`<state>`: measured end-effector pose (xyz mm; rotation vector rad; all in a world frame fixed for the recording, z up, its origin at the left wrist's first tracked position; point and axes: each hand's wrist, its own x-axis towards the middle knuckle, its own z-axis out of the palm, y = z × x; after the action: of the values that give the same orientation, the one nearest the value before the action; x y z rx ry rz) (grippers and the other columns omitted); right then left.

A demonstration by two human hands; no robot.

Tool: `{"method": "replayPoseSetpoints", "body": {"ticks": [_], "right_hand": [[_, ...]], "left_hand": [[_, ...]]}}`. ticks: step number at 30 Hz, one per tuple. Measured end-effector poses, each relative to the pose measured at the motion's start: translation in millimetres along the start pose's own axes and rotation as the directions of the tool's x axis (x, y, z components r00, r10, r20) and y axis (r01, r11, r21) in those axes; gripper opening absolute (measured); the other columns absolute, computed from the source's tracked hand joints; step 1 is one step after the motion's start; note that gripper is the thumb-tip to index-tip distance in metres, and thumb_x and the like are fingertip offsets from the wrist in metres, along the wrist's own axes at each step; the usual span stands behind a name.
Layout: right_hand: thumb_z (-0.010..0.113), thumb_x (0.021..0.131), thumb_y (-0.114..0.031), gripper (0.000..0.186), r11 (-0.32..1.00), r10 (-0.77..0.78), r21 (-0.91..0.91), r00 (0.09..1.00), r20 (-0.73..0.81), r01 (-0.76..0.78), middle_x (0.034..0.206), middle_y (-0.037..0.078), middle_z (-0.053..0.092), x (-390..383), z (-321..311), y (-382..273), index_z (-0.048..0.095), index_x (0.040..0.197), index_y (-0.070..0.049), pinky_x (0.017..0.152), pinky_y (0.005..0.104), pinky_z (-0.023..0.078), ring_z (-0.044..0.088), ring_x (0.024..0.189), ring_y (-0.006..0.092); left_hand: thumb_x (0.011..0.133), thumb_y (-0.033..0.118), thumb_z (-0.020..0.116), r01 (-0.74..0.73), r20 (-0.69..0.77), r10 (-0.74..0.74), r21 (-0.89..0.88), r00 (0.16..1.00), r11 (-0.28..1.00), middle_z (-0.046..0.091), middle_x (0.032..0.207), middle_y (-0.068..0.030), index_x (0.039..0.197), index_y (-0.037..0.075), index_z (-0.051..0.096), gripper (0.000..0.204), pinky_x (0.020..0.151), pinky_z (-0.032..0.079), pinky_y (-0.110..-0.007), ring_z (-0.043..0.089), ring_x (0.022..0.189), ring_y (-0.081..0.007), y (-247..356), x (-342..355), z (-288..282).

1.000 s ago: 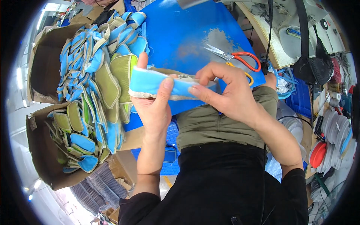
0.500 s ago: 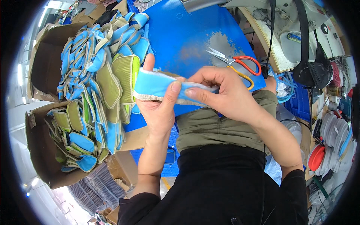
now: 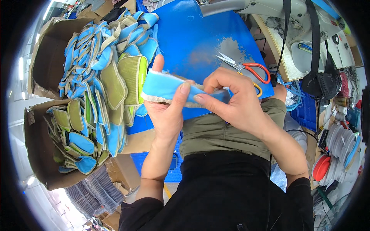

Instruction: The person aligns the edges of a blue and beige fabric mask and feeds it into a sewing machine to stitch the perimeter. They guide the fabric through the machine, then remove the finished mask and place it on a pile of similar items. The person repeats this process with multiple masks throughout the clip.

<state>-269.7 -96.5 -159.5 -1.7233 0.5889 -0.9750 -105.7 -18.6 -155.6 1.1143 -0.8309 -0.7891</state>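
Note:
A light-blue fabric strip with a pale frayed edge is held up over the blue board. My left hand grips its left part, thumb on the front. My right hand pinches the strip's right part, thumb in front and index finger curled over the top edge. Scissors with red handles lie on the board beyond my right hand, beside another tool with yellow handles.
Piled blue and olive padded pieces cover the board's left side. Two cardboard boxes stand at left, the lower holding more pieces. At right are a sewing machine, a black strap and pouch, and white and red spools.
Both my hands and the strip have shifted slightly right, still gripping it. The view has also shifted a little, showing more of the sewing machine.

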Motion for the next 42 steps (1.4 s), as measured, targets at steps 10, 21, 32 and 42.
{"method": "replayPoseSetpoints", "body": {"ticks": [10, 21, 32, 42], "right_hand": [[0.075, 0.090, -0.011, 0.019, 0.946, 0.222, 0.229, 0.974, 0.055, -0.228, 0.070, 0.004, 0.061, 4.2, 5.0, -2.4, 0.061, 0.082, 0.000, 0.060, 0.0288, 0.045, 0.057, 0.067, 0.0100], [0.075, 0.095, -0.018, 0.020, 0.971, 0.208, 0.076, 0.958, 0.199, -0.227, 0.081, 0.002, 0.065, 2.3, -4.9, -22.7, 0.072, 0.092, 0.002, 0.066, 0.0276, 0.042, 0.055, 0.074, 0.0077], [0.075, 0.092, -0.009, 0.011, 0.994, 0.083, -0.081, 0.981, 0.173, -0.070, 0.076, 0.007, 0.061, -21.0, 3.2, -56.4, 0.072, 0.089, 0.001, 0.061, 0.0304, 0.040, 0.054, 0.068, 0.0142], [0.076, 0.089, -0.004, 0.008, 0.962, -0.003, -0.266, 0.982, 0.188, 0.054, 0.074, 0.007, 0.059, -27.5, 19.8, -46.7, 0.070, 0.087, 0.001, 0.061, 0.0308, 0.040, 0.054, 0.067, 0.0179]], "left_hand": [[0.089, -0.005, 0.076, 0.014, -0.007, -0.014, -0.010, 1.000, 1.000, 0.071, 0.102, -0.0072, 0.160, 0.000, 0.034, 0.083, 0.087, 0.055, -0.028, 0.068, 0.092, -0.0130, 1.4, -4.1, 4.0], [0.089, -0.005, 0.075, 0.002, -0.009, -0.002, -0.053, 1.000, 0.999, 0.067, 0.104, -0.0042, 0.161, 0.000, 0.034, 0.083, 0.087, 0.054, -0.028, 0.066, 0.092, -0.0115, 9.9, -13.8, 1.2], [0.091, 0.000, 0.078, 0.057, 0.005, -0.057, -0.165, 0.998, 0.985, 0.066, 0.106, -0.0004, 0.160, 0.001, 0.037, 0.080, 0.087, 0.054, -0.026, 0.065, 0.095, -0.0078, 32.1, -43.7, -1.9], [0.095, 0.003, 0.074, 0.075, 0.005, -0.077, -0.265, 0.997, 0.961, 0.070, 0.110, -0.0056, 0.159, 0.001, 0.036, 0.074, 0.084, 0.058, -0.028, 0.071, 0.098, -0.0123, 15.9, -58.6, -28.5]]}}
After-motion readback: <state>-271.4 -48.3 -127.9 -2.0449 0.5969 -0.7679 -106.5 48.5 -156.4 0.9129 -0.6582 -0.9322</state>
